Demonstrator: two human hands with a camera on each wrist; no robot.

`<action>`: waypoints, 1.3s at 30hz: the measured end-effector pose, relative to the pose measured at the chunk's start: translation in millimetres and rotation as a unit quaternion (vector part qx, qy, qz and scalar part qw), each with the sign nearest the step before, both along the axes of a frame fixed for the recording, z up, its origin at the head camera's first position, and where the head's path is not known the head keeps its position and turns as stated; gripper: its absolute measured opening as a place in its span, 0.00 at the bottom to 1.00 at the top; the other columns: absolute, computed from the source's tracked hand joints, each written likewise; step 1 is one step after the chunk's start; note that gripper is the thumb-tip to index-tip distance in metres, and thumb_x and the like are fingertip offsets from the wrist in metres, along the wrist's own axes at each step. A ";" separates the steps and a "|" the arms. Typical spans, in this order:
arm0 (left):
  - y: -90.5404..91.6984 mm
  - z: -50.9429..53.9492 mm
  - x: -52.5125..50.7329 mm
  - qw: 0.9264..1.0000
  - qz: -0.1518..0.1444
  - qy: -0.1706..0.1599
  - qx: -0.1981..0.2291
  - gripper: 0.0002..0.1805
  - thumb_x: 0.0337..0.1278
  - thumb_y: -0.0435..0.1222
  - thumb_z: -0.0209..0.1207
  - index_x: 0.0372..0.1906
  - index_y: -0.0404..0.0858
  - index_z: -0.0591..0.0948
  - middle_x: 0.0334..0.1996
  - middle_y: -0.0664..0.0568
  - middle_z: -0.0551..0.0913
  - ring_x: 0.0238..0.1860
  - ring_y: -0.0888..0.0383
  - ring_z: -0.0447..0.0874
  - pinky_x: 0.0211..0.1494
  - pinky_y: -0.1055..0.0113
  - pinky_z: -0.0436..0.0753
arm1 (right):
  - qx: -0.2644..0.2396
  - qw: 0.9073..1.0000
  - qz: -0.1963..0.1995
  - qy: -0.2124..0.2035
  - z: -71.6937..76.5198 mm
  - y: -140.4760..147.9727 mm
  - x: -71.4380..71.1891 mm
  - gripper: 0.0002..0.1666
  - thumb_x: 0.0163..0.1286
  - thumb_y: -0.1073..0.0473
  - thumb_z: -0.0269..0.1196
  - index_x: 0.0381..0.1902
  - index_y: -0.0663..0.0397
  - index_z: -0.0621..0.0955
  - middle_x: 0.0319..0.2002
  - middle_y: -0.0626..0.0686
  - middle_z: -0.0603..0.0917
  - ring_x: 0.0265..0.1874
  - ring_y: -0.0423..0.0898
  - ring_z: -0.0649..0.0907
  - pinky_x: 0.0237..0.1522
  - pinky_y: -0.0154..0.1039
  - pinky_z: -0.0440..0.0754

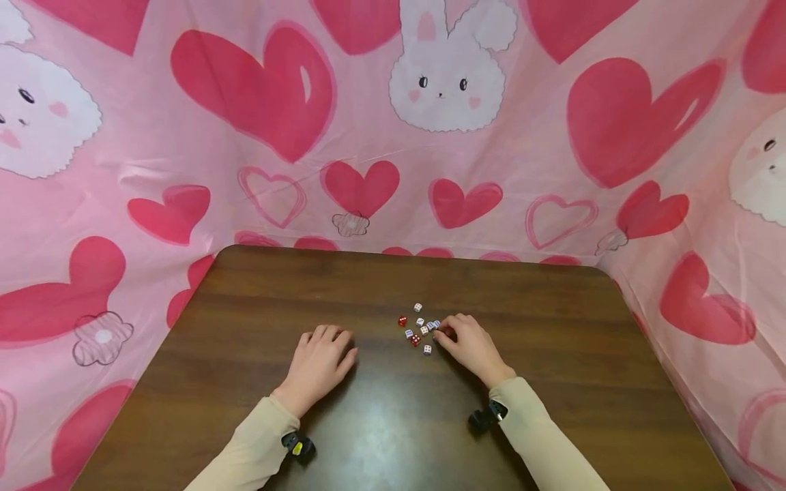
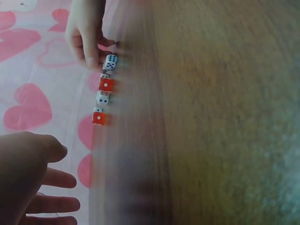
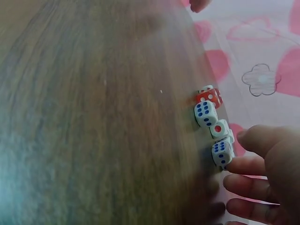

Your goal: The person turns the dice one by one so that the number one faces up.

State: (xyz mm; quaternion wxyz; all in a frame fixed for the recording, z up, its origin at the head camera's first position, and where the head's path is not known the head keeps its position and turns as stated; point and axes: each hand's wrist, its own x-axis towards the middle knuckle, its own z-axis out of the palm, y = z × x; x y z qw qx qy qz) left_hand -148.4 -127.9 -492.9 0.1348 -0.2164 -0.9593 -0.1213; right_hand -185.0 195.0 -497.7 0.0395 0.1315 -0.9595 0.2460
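Several small dice lie in a loose cluster on the brown table, among them a red die (image 1: 415,339) and a white die with red pips (image 1: 427,350). At the right of the cluster is my right hand (image 1: 469,346). In the right wrist view its index fingertip is close against a white die with blue pips (image 3: 222,152); contact is hard to tell. The thumb is apart from that die, and the fingers are loosely bent. My left hand (image 1: 319,365) rests on the table left of the dice, fingers relaxed, holding nothing.
The wooden table (image 1: 276,286) has rounded far corners. A pink cloth (image 1: 368,136) printed with hearts and rabbits hangs around its back and sides. Each wrist carries a black camera, one of them a wrist camera (image 1: 297,447) on the left sleeve.
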 end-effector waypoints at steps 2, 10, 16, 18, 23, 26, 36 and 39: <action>-0.2 0.3 -0.6 1.000 0.002 0.000 -0.001 0.17 0.69 0.45 0.66 0.55 0.41 0.86 0.51 0.44 0.86 0.55 0.42 0.81 0.55 0.40 0.78 | -0.001 1.000 0.003 0.008 0.8 -1.9 -0.4 0.08 0.69 0.52 0.72 0.38 0.50 0.86 0.34 0.46 0.81 0.38 0.46 0.77 0.40 0.46 0.79; -0.9 0.4 -1.8 1.000 -0.001 -0.001 -0.004 0.17 0.69 0.45 0.65 0.55 0.41 0.87 0.51 0.44 0.86 0.55 0.42 0.81 0.54 0.40 0.79 | 0.010 1.000 0.013 0.008 0.7 -2.2 -0.4 0.06 0.69 0.56 0.72 0.38 0.50 0.87 0.35 0.48 0.82 0.39 0.47 0.77 0.41 0.47 0.79; -0.9 -0.3 -1.1 1.000 -0.002 -0.006 0.000 0.17 0.69 0.45 0.65 0.55 0.41 0.87 0.51 0.44 0.86 0.55 0.43 0.81 0.54 0.41 0.79 | 0.006 1.000 0.021 0.002 -2.0 1.0 1.5 0.07 0.68 0.55 0.73 0.39 0.49 0.86 0.35 0.47 0.82 0.39 0.47 0.76 0.43 0.47 0.78; -0.9 -0.6 -1.2 1.000 -0.003 -0.006 0.002 0.17 0.69 0.45 0.65 0.55 0.41 0.87 0.51 0.43 0.86 0.55 0.42 0.81 0.54 0.41 0.79 | 0.006 1.000 0.025 -0.002 -2.4 2.0 2.0 0.08 0.67 0.55 0.74 0.40 0.49 0.86 0.35 0.46 0.81 0.39 0.46 0.76 0.43 0.46 0.78; -0.9 -1.0 -1.5 1.000 -0.005 -0.006 0.003 0.17 0.69 0.45 0.65 0.55 0.40 0.86 0.52 0.43 0.86 0.55 0.42 0.81 0.54 0.41 0.79 | 0.006 0.999 0.035 -0.002 -2.6 4.2 2.0 0.10 0.65 0.55 0.75 0.41 0.50 0.86 0.36 0.46 0.81 0.40 0.46 0.76 0.44 0.47 0.78; -0.8 -1.1 -1.4 1.000 -0.005 -0.007 0.003 0.17 0.69 0.45 0.65 0.55 0.40 0.86 0.52 0.43 0.86 0.56 0.42 0.81 0.54 0.41 0.79 | 0.004 0.999 0.041 0.001 -3.1 5.2 1.8 0.10 0.65 0.55 0.75 0.41 0.50 0.86 0.36 0.47 0.81 0.40 0.47 0.76 0.44 0.47 0.78; -0.7 -4.1 -0.3 1.000 -0.009 -0.021 0.004 0.17 0.70 0.45 0.65 0.55 0.40 0.86 0.52 0.43 0.85 0.55 0.43 0.81 0.53 0.43 0.81 | 0.005 0.999 0.053 0.013 -8.4 9.8 6.4 0.09 0.65 0.57 0.75 0.41 0.50 0.87 0.36 0.46 0.81 0.39 0.46 0.76 0.44 0.46 0.78; -0.8 -5.1 0.1 1.000 -0.009 -0.025 0.004 0.17 0.70 0.45 0.64 0.55 0.40 0.86 0.51 0.43 0.85 0.55 0.43 0.82 0.52 0.43 0.82 | 0.002 0.999 0.052 0.008 -8.9 11.5 10.0 0.09 0.66 0.57 0.75 0.41 0.50 0.86 0.35 0.46 0.81 0.38 0.46 0.75 0.43 0.45 0.76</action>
